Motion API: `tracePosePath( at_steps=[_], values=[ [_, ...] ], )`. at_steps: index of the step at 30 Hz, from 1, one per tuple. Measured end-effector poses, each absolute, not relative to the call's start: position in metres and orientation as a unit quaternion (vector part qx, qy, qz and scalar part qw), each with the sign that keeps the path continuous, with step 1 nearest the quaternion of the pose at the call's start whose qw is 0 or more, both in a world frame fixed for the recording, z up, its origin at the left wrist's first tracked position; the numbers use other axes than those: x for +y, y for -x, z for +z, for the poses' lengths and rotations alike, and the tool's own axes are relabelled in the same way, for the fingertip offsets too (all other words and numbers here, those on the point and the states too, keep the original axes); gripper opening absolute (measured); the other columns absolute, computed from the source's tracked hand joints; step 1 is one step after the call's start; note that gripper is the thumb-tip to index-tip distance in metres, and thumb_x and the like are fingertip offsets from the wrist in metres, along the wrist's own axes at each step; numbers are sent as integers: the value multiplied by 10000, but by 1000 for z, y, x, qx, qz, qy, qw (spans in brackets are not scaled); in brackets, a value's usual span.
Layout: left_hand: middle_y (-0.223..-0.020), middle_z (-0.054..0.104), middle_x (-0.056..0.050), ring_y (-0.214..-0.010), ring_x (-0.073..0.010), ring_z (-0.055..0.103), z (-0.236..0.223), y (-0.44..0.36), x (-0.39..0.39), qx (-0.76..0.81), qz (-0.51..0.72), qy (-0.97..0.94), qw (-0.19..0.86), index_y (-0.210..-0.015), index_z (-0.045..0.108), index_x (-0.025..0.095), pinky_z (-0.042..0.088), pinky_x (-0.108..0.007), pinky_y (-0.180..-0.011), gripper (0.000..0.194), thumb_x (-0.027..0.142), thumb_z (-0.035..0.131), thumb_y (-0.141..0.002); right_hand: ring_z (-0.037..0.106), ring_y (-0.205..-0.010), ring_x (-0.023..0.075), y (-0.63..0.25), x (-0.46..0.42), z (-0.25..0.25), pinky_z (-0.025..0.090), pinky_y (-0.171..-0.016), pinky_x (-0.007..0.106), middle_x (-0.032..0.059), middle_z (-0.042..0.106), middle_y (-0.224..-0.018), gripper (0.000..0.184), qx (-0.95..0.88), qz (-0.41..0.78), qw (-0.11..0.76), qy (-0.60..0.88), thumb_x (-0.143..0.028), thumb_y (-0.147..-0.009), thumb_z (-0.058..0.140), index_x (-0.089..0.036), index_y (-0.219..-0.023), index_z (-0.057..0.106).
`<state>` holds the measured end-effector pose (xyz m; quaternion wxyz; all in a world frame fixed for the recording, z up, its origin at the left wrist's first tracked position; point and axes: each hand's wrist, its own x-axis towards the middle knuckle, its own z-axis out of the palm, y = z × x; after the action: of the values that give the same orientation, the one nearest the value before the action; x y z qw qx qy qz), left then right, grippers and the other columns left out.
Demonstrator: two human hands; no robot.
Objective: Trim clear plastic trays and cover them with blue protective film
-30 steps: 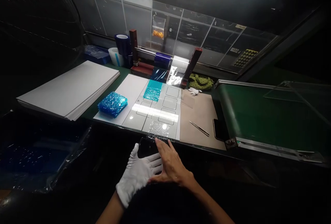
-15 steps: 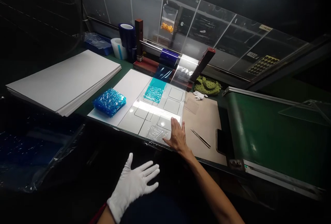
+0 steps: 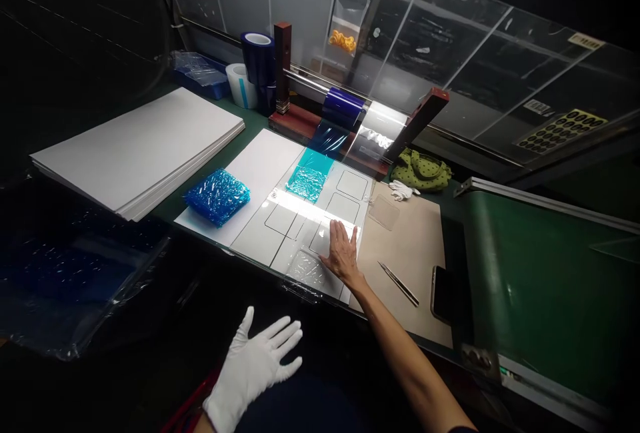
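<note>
Green table (image 3: 254,125), left hand (image 3: 253,363) fingers spread, right hand (image 3: 343,256) fingers slightly apart, over marked sheet (image 3: 256,236)

My left hand (image 3: 257,366), gloved in white, is positioned below the near edge of the outlined sheet (image 3: 254,232), palm up, thumb raised, fingers spread. My right hand (image 3: 343,253), bare, is located over the sheet's near right part, palm down, fingers extended; contact cannot be confirmed. Right forearm (image 3: 400,346): angled from lower right.
</note>
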<state>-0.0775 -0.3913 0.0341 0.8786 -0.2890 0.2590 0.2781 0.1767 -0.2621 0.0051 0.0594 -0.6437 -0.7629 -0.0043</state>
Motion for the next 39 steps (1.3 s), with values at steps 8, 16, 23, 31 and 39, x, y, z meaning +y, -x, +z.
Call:
tracePosePath(
  at_steps=[8, 16, 23, 31, 39],
  values=[
    [-1409, 420, -172, -1385, -271, 225, 48, 69, -379, 282, 288, 266, 875, -1445, 151, 99, 215, -575, -1076, 750, 452, 479, -870, 88, -1408, 342, -189, -257, 0, -25, -1030, 685, 241, 176, -1508, 921, -763, 20, 94, 639, -471, -820, 515, -78, -1466, -12],
    [-1409, 422, -173, -1359, -309, 281, 37, 65, -375, 286, 296, 281, 867, -1447, 194, 116, 224, -588, -1069, 737, 437, 472, -844, 529, -1097, 273, -272, -226, 10, 390, -921, 445, 181, 513, -1260, 500, -480, 62, 246, 840, -376, -850, 463, -125, -1282, 440],
    [-1389, 452, -171, -1368, -322, 259, 39, 48, -375, 322, 292, 273, 858, -1466, 156, 157, 238, -594, -1063, 812, 451, 483, -784, 608, -868, 250, -328, -141, 18, 426, -753, 343, 73, 681, -858, 429, -417, 125, 247, 866, -373, -767, 611, -177, -1146, 581],
    [-1459, 350, -158, -1390, -330, 183, 49, 43, -379, 268, 278, 81, 919, -1445, 249, 140, 199, -566, -1095, 746, 487, 478, -826, 654, -766, 205, -319, -156, 39, 443, -728, 298, 99, 709, -816, 293, -407, 150, 346, 832, -332, -873, 448, -152, -842, 677],
    [-1538, 168, -75, -1412, -352, -8, 87, 10, -353, 453, 343, -421, 707, -1445, 246, 261, -81, -483, -1128, 1121, 180, 844, -500, 643, -689, 177, -244, -294, 111, 468, -582, 270, 72, 706, -773, 282, -396, 374, 549, 634, -421, -832, 588, -157, -875, 680]
  ],
)
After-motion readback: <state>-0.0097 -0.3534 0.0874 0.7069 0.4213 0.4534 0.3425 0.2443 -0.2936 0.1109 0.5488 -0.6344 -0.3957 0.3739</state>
